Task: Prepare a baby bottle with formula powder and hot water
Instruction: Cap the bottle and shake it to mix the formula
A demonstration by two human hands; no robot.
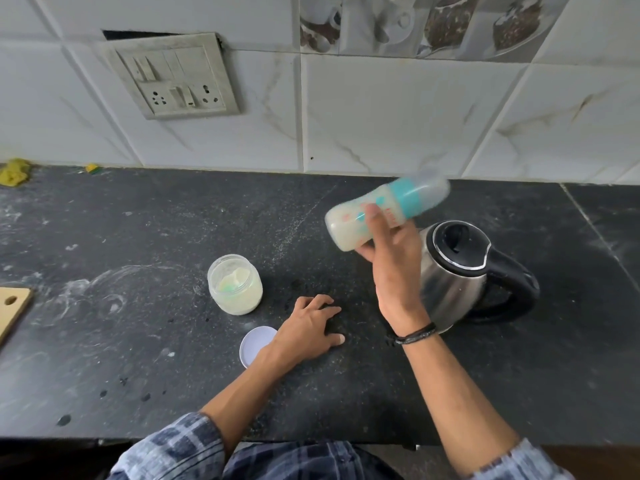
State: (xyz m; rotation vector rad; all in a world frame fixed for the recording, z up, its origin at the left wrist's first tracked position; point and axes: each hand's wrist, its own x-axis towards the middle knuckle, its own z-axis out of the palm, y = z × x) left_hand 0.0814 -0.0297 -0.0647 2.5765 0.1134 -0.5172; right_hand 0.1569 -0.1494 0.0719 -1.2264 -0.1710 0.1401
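My right hand (391, 258) holds a baby bottle (349, 225) tilted almost on its side above the dark counter, its teal collar and clear cap pointing up and right. The bottle is blurred and holds milky liquid. My left hand (308, 329) rests flat on the counter with fingers spread, holding nothing. An uncapped clear jar (234, 289) of pale formula powder, with a scoop inside, stands left of it. The jar's white lid (254, 344) lies flat just left of my left wrist. A steel electric kettle (460, 271) with a black lid and handle stands right behind my right hand.
The black stone counter (138, 341) is dusted with powder and a few dark drops. A wooden board corner (12, 311) shows at the left edge. A yellow cloth (14, 171) lies at the back left. A switch panel (173, 77) hangs on the tiled wall.
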